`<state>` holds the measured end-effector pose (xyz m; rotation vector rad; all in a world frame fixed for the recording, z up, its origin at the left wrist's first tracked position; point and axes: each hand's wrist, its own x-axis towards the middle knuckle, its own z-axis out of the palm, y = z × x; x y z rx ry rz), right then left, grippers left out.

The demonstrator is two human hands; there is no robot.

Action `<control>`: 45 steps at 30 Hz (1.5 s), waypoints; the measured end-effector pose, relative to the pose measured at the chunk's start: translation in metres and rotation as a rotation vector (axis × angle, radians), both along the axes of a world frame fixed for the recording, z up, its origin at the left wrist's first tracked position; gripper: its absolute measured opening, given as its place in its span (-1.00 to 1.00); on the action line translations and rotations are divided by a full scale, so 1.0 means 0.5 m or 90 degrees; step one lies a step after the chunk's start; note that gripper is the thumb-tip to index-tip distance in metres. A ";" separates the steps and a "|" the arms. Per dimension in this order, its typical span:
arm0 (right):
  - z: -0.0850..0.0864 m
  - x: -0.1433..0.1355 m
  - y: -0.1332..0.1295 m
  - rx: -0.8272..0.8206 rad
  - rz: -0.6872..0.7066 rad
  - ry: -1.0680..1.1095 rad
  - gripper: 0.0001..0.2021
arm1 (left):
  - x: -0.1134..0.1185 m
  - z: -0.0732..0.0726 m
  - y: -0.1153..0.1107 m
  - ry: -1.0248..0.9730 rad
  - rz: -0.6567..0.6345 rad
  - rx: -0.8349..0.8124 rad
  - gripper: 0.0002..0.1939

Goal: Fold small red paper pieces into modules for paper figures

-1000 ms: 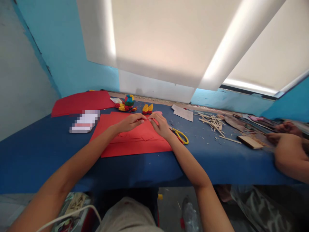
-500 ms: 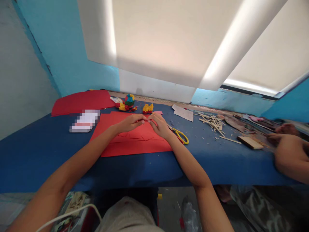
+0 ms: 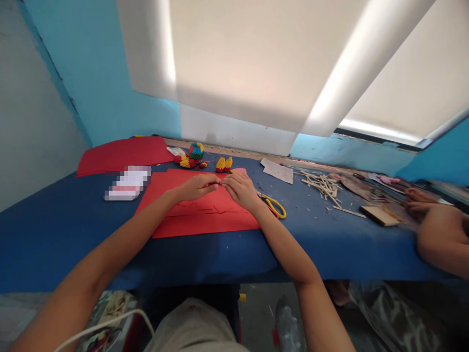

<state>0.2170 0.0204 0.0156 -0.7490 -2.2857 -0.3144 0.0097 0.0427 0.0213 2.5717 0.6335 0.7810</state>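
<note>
Left arm (image 3: 126,249), right arm (image 3: 287,247): both bare, angled inward. Left grip (image 3: 199,187): fingers were together, thumb alongside. Right grip (image 3: 241,189): fingers were curled, tips beside left's.

Blue wall (image 3: 98,78), backlit pale panels (image 3: 249,58), blue table (image 3: 348,249)

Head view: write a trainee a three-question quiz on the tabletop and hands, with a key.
1. Choose: beneath the left hand and right hand lie A a white cloth; B red sheets; C a glass plate.
2. True or false: the scissors lie further right than the yellow-and-red pieces.
3. Fill in: between the pale paper piece and the wooden block lie thin, scattered ____.

Key: 1 B; 2 true; 3 sticks.
</note>
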 end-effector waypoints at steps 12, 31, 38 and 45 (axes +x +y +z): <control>-0.005 -0.001 -0.003 0.019 -0.016 -0.005 -0.78 | 0.002 0.006 -0.004 -0.009 0.035 -0.041 -0.74; -0.029 -0.015 0.027 -0.328 0.001 0.332 -0.90 | 0.004 -0.003 -0.005 0.061 0.141 0.055 -0.75; -0.036 -0.020 0.037 -0.534 0.065 0.443 -0.82 | -0.002 -0.023 0.014 0.072 0.162 0.266 -0.83; -0.032 -0.019 0.035 -0.564 0.073 0.477 -0.87 | -0.001 -0.027 0.025 0.013 0.210 0.355 -0.78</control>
